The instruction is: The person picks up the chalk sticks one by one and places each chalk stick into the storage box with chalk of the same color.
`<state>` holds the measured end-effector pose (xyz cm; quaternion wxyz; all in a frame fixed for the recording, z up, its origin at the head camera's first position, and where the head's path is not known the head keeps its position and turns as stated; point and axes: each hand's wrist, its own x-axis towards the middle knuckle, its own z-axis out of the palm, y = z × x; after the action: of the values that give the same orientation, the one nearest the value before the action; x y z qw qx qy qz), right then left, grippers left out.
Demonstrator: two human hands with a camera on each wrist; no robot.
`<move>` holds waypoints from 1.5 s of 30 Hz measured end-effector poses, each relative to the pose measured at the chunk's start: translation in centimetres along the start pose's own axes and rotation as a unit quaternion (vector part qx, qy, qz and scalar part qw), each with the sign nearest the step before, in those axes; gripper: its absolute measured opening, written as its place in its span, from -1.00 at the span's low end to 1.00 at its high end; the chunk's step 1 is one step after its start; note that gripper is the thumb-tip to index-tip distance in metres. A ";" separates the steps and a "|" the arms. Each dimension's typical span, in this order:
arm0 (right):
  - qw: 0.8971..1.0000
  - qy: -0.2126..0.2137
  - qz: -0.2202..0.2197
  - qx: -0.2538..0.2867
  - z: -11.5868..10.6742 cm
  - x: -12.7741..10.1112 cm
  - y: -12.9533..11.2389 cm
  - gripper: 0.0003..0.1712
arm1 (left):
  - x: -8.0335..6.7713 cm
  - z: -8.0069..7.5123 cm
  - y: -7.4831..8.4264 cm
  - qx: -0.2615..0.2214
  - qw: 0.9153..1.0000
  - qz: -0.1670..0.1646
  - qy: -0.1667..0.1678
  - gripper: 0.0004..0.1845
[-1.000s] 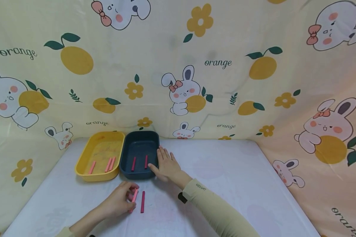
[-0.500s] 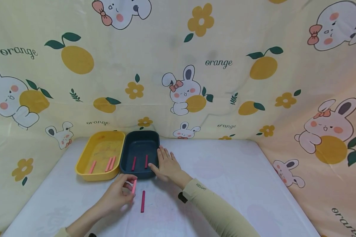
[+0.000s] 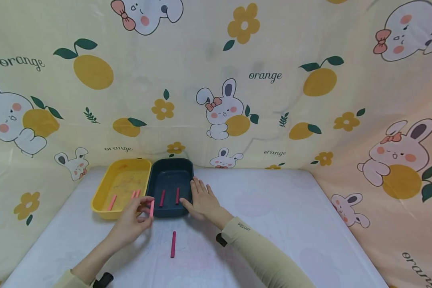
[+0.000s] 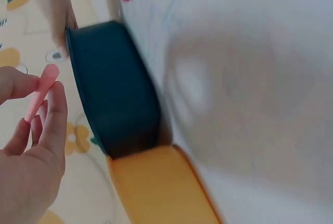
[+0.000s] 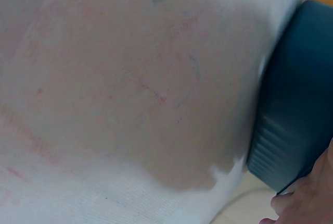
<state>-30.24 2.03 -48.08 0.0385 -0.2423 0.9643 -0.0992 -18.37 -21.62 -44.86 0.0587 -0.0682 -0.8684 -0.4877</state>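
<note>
My left hand (image 3: 131, 220) pinches a light pink, round-ended stick (image 4: 41, 91), like chalk or crayon, between thumb and fingertips. In the head view it is over the near edges of the two trays. Two dark red sticks (image 3: 162, 198) lie in the dark blue tray (image 3: 170, 166). Light pink sticks (image 3: 112, 203) lie in the yellow tray (image 3: 104, 188), partly hidden by the left hand. My right hand (image 3: 205, 202) rests with straight fingers along the dark tray's right side, the thumb over its rim. A dark red stick (image 3: 173, 245) lies on the table in front.
The trays stand side by side at the back left of the white-covered table (image 3: 273, 224). Behind and beside it hangs a printed cloth (image 3: 187, 52). Faint coloured smudges mark the table cover (image 5: 156, 94).
My left hand has lifted the light pink stick from beside the dark red one and carried it left and away from me to the trays. The right hand has stayed still.
</note>
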 end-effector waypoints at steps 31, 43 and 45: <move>1.000 0.001 0.002 0.008 -0.3 -0.1 -0.2 0.02 | 4.6 -7.1 -5.6 0.070 0.996 0.006 0.056 -0.40; 1.000 0.002 0.000 0.001 0.0 0.0 -0.1 0.03 | 6.5 -8.7 -7.8 0.083 0.996 -0.011 0.017 -0.41; 1.000 0.003 -0.001 0.001 0.0 0.0 -0.1 0.03 | 6.7 -8.8 -7.8 0.097 0.995 -0.020 0.004 -0.42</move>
<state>-30.17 1.97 -48.04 0.0361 -0.2426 0.9642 -0.1007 -26.04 -32.74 -45.72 0.0585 -0.0431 -0.9126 -0.4024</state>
